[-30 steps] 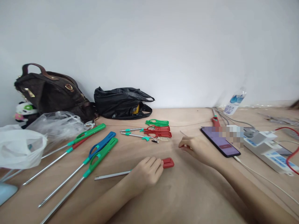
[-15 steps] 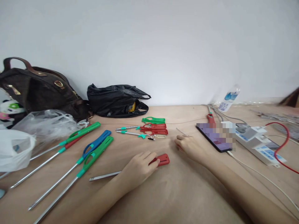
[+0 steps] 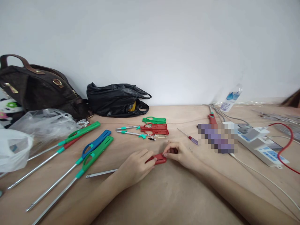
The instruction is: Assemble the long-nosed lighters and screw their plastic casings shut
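While the broad tan table (image 3: 164, 200) fills most of what I see, with a soft brown handbag (image 3: 35, 89) and a crinkled black plastic bag (image 3: 117, 100) at the wall, the work sits at its middle. To the left lie long lighters (image 3: 93, 150) with glossy green and blue plastic handles and slim steel tubes. The left hand (image 3: 134, 167) is curled down over the near end of a red lighter handle (image 3: 159, 159), pinning it to the table, its dull metal tube (image 3: 100, 173) sticking out leftward. The right hand (image 3: 180, 154) has its fingertips pinched together on the handle's far end. I judge this to be the step of getting a two-handed hold on the piece; any move from here calls for a steady left grip and fine fingertip force. A thin purple-handled screwdriver (image 3: 191, 139) lies just beyond, untouched.
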{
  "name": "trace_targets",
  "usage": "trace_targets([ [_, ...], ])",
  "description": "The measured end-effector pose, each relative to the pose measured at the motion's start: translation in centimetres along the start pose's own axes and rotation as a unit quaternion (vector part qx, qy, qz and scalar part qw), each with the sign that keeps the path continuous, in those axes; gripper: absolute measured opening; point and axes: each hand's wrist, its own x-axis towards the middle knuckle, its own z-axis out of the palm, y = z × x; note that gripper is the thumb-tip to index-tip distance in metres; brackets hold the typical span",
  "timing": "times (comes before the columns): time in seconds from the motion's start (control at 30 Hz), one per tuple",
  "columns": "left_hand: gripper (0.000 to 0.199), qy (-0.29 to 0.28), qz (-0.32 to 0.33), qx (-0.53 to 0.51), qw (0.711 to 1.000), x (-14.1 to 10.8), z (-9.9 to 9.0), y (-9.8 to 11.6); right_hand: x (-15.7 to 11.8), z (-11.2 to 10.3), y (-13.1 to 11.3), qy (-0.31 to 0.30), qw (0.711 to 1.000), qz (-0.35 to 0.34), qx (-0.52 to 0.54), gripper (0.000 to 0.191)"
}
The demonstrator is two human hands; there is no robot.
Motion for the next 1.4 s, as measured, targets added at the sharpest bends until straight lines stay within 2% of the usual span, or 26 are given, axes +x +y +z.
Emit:
trace_targets([
  [0.57,0.028,0.018,0.008,0.008,1.0,0.02,0.12,0.0,0.12,0.34,0.33,0.012,1.0,-0.012,-0.021,0.013],
  [1.03,0.023,0.023,0.008,0.004,1.0,0.02,0.21,0.04,0.07,0.63,0.55,0.01,1.0,-0.006,-0.022,0.007],
  [1.27,0.022,0.008,0.005,-0.004,1.0,-0.04,0.21,-0.06,0.36,0.63,0.22,0.006,0.997,0.057,0.044,0.013],
  [1.4,0.018,0.008,0.002,-0.011,1.0,-0.07,0.16,-0.06,0.36,0.46,0.05,-0.005,0.997,0.063,0.039,0.012],
])
